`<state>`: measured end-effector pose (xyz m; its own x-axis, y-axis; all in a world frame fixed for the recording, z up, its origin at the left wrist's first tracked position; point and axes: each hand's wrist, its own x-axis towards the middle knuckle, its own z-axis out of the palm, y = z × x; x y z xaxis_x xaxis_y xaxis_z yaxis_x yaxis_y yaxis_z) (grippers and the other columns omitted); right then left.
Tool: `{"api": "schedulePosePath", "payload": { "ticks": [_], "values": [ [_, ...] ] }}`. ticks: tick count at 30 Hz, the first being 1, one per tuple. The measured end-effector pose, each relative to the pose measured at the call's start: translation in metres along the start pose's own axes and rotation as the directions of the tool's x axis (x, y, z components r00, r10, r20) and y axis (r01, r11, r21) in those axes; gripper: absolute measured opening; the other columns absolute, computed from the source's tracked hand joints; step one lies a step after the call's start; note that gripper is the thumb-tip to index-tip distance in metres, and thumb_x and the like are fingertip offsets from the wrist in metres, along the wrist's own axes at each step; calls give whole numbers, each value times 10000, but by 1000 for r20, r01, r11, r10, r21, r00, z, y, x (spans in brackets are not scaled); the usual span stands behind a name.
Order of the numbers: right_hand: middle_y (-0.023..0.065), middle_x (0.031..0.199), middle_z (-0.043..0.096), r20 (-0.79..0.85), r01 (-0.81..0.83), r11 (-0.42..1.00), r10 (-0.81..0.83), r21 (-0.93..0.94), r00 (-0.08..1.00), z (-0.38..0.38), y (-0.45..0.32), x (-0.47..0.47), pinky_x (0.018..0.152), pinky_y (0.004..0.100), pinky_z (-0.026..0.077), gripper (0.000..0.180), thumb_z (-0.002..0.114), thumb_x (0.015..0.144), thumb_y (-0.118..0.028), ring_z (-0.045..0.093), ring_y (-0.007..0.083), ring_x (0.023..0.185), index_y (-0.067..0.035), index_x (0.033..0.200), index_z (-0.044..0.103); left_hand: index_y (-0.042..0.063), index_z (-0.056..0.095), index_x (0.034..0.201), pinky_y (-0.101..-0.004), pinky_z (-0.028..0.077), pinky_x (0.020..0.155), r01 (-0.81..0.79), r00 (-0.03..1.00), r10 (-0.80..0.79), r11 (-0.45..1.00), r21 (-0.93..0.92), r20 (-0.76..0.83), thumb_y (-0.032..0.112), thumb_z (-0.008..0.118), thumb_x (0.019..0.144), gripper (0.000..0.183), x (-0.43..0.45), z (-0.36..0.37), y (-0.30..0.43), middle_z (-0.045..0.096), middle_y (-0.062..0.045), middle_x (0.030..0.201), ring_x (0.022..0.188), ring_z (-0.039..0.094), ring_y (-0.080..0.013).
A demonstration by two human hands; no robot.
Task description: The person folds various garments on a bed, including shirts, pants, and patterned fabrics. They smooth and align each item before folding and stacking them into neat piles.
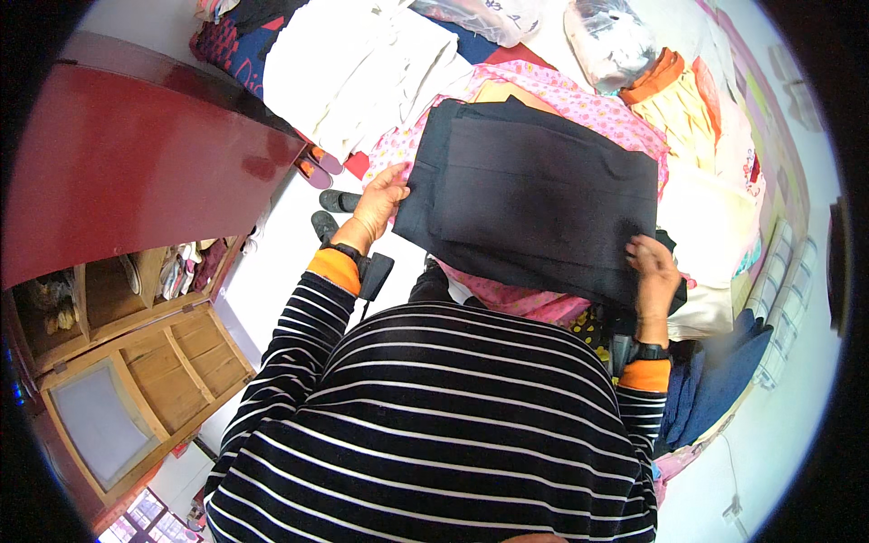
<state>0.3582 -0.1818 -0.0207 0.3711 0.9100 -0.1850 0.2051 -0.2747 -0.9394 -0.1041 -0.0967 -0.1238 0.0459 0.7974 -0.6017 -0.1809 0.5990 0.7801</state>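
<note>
A folded black garment (536,203) lies before me in a flat, layered stack. It rests on a pink patterned cloth (570,108). At its left edge is my left hand (379,201), thumb and fingers apart, with the thumb beside the fabric. My right hand (655,275) is at the right edge, its fingers loosely bent and the tips against the black cloth. Neither hand is seen closed around the fabric. Both wrists wear dark bands, and the orange cuffs belong to a striped top.
White cloth (360,75) is heaped beyond the garment, near a clear plastic bag (607,44). Yellow-and-orange clothing (672,102) and dark blue cloth (719,380) lie to the right. At left, a red cabinet (149,163) has an open wooden door (163,373). Slippers (319,166) are on the floor.
</note>
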Motion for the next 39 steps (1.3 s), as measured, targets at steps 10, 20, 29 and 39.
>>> {"api": "schedulePosePath", "payload": {
  "ticks": [10,20,29,39],
  "values": [
    [56,986,647,-381,-182,981,191,60,905,-90,114,5,763,250,480,314,668,841,-121,616,144,871,-5,1125,602,40,624,980,-268,473,591,-16,995,33,983,181,-90,97,630,799,189,13,23,-6,653,-63,854,688,590,-135],
    [25,842,642,-343,-365,912,287,-189,895,-63,96,38,735,244,441,321,705,818,-262,558,119,786,28,952,683,47,582,972,-321,468,599,-18,993,49,961,274,-107,64,726,717,294,31,74,-22,599,-64,805,700,578,-185],
    [-3,746,600,-208,-368,897,322,-245,924,-45,80,47,675,238,437,242,743,780,-233,534,109,693,-8,837,676,-4,621,925,-325,487,738,-54,950,199,865,499,-241,26,730,644,303,48,35,-35,634,-78,803,769,603,-218],
    [108,937,657,-32,-449,886,455,120,890,-18,58,55,787,307,496,337,631,726,31,629,226,819,52,1061,595,-107,515,1162,-361,509,777,10,995,18,956,294,-93,91,739,706,544,44,29,-26,629,-175,1014,887,621,-280]
  ]
}}
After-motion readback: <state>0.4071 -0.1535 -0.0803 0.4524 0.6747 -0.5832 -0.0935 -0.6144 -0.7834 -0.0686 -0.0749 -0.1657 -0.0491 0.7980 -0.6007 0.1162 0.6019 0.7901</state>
